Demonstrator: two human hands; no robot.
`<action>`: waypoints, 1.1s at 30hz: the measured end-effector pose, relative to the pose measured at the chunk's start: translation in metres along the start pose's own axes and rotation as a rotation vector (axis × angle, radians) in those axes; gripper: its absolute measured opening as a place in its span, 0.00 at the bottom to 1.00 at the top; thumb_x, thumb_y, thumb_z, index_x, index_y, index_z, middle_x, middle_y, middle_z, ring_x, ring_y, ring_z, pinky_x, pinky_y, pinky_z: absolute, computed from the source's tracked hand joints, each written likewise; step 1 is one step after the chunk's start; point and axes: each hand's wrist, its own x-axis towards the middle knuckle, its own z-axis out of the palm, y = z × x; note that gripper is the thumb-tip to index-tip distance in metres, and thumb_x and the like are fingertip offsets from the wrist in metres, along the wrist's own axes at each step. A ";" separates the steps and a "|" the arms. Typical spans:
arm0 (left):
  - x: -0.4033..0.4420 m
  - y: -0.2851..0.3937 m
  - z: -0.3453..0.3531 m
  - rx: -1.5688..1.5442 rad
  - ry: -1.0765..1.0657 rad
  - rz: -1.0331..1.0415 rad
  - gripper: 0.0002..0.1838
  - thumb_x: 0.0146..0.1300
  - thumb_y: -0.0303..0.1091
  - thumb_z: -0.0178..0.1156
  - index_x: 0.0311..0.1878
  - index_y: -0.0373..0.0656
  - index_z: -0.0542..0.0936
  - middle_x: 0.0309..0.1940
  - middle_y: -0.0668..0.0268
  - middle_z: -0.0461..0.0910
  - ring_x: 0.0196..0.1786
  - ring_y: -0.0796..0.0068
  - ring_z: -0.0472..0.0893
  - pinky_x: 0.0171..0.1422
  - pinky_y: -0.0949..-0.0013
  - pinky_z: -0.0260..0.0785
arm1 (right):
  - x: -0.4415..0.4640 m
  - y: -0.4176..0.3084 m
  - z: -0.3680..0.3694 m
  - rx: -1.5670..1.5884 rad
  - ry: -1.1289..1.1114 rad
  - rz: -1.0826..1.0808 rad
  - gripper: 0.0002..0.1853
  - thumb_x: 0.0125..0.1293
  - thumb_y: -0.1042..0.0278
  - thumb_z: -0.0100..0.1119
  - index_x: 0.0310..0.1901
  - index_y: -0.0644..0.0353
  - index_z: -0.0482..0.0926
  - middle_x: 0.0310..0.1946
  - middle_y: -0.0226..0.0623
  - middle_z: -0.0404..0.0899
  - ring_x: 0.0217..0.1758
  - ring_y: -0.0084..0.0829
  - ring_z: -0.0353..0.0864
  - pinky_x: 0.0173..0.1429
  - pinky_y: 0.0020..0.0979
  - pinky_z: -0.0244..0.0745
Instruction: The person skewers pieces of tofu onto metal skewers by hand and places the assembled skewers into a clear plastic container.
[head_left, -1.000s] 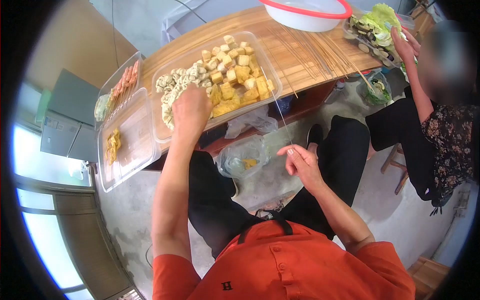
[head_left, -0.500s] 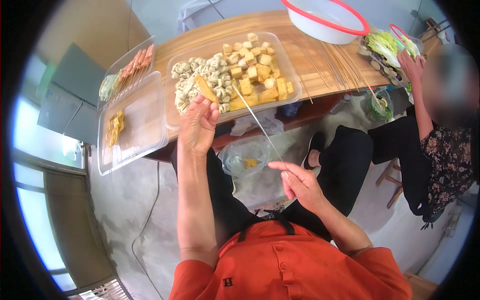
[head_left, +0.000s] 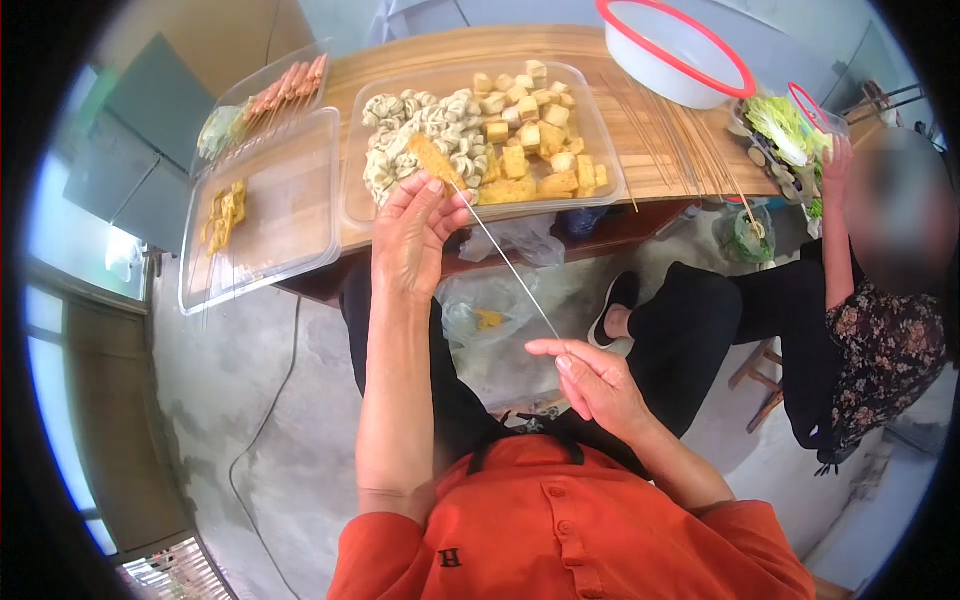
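Observation:
My left hand (head_left: pixel 415 235) pinches a golden strip of fried tofu (head_left: pixel 431 158) above the front of a clear plastic tray (head_left: pixel 600 130). A thin skewer (head_left: pixel 510 262) runs from my right hand (head_left: pixel 598 385) up to the tofu's lower end, where the two meet. How deep the tip sits cannot be made out. The fingers of my right hand close on the skewer's near end, with the index finger stretched along it. Pale knotted pieces (head_left: pixel 395 130) fill the tray's left side, and tofu cubes (head_left: pixel 545 135) lie on its right.
Left of the tray, a shallow lid-like tray (head_left: pixel 290 190) holds skewered tofu (head_left: pixel 228 215); sausage skewers (head_left: pixel 290 85) lie behind. Loose skewers (head_left: pixel 690 145) and a red-rimmed basin (head_left: pixel 670 60) are on the right. A seated person (head_left: pixel 890 340) reaches toward leafy vegetables (head_left: pixel 785 130).
The tofu strip in my left hand has tilted and come to the skewer's tip; before, they were apart. The view has shifted slightly. The other person's hand has moved.

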 end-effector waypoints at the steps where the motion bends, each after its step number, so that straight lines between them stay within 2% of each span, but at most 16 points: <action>1: 0.001 0.000 -0.001 0.004 -0.004 0.007 0.06 0.66 0.25 0.60 0.45 0.39 0.75 0.35 0.63 0.79 0.39 0.65 0.84 0.39 0.69 0.80 | 0.001 0.001 0.000 -0.003 -0.003 0.002 0.18 0.77 0.66 0.41 0.61 0.62 0.74 0.13 0.20 0.61 0.15 0.11 0.57 0.22 0.17 0.55; 6: 0.000 0.002 -0.003 0.015 -0.033 0.037 0.07 0.66 0.25 0.60 0.45 0.38 0.75 0.35 0.62 0.79 0.39 0.64 0.84 0.41 0.67 0.80 | 0.003 0.003 -0.001 0.039 -0.015 0.021 0.18 0.77 0.64 0.40 0.61 0.61 0.74 0.13 0.20 0.62 0.14 0.11 0.58 0.22 0.17 0.56; 9: -0.001 0.003 -0.003 0.083 -0.025 0.063 0.05 0.66 0.25 0.59 0.44 0.42 0.75 0.35 0.62 0.81 0.40 0.66 0.84 0.43 0.68 0.80 | 0.003 0.001 0.000 0.025 -0.016 0.040 0.19 0.77 0.64 0.40 0.61 0.61 0.74 0.13 0.20 0.62 0.14 0.11 0.58 0.22 0.17 0.56; 15: -0.003 0.002 -0.004 0.144 -0.037 0.101 0.05 0.66 0.26 0.60 0.44 0.40 0.75 0.34 0.62 0.80 0.39 0.66 0.84 0.43 0.67 0.80 | 0.004 -0.002 -0.004 -0.039 -0.060 0.070 0.19 0.77 0.63 0.41 0.61 0.62 0.74 0.13 0.22 0.63 0.16 0.13 0.60 0.24 0.19 0.59; 18: -0.006 0.003 -0.001 0.173 -0.039 0.107 0.06 0.66 0.26 0.60 0.44 0.39 0.75 0.34 0.62 0.80 0.39 0.66 0.84 0.43 0.67 0.80 | 0.005 -0.009 -0.005 -0.080 -0.098 0.153 0.19 0.77 0.63 0.40 0.60 0.62 0.75 0.15 0.21 0.65 0.18 0.12 0.61 0.24 0.17 0.56; 22: -0.013 0.002 0.005 0.251 -0.060 0.091 0.07 0.65 0.26 0.60 0.45 0.38 0.75 0.34 0.61 0.80 0.38 0.67 0.84 0.42 0.68 0.79 | 0.011 -0.008 -0.006 -0.073 -0.085 0.149 0.19 0.77 0.64 0.40 0.61 0.61 0.74 0.17 0.23 0.68 0.19 0.12 0.62 0.24 0.17 0.56; 24: -0.016 0.000 0.008 0.281 -0.064 0.076 0.08 0.65 0.26 0.60 0.45 0.37 0.75 0.34 0.61 0.80 0.38 0.66 0.84 0.42 0.68 0.79 | 0.015 -0.010 -0.003 0.058 -0.018 0.128 0.18 0.76 0.65 0.44 0.63 0.60 0.72 0.19 0.24 0.69 0.20 0.12 0.62 0.26 0.17 0.58; 28: -0.025 -0.007 0.016 0.325 -0.060 0.022 0.08 0.65 0.25 0.60 0.45 0.36 0.74 0.34 0.61 0.80 0.38 0.66 0.84 0.41 0.68 0.79 | 0.027 -0.011 0.003 0.110 0.077 0.041 0.20 0.75 0.69 0.44 0.65 0.58 0.69 0.21 0.25 0.71 0.20 0.12 0.61 0.25 0.17 0.58; 30: -0.029 -0.010 0.018 0.330 -0.046 0.006 0.08 0.65 0.25 0.60 0.45 0.36 0.74 0.34 0.61 0.80 0.38 0.65 0.84 0.41 0.68 0.79 | 0.031 -0.012 0.006 -0.091 0.162 -0.081 0.22 0.74 0.72 0.44 0.68 0.57 0.67 0.22 0.25 0.73 0.20 0.11 0.60 0.26 0.17 0.59; 33: -0.032 -0.012 0.019 0.307 -0.032 0.008 0.08 0.65 0.25 0.60 0.45 0.36 0.74 0.34 0.61 0.80 0.38 0.64 0.85 0.41 0.69 0.79 | 0.030 -0.016 0.006 -0.183 0.156 -0.101 0.23 0.73 0.73 0.45 0.69 0.56 0.66 0.23 0.25 0.75 0.21 0.12 0.61 0.27 0.17 0.60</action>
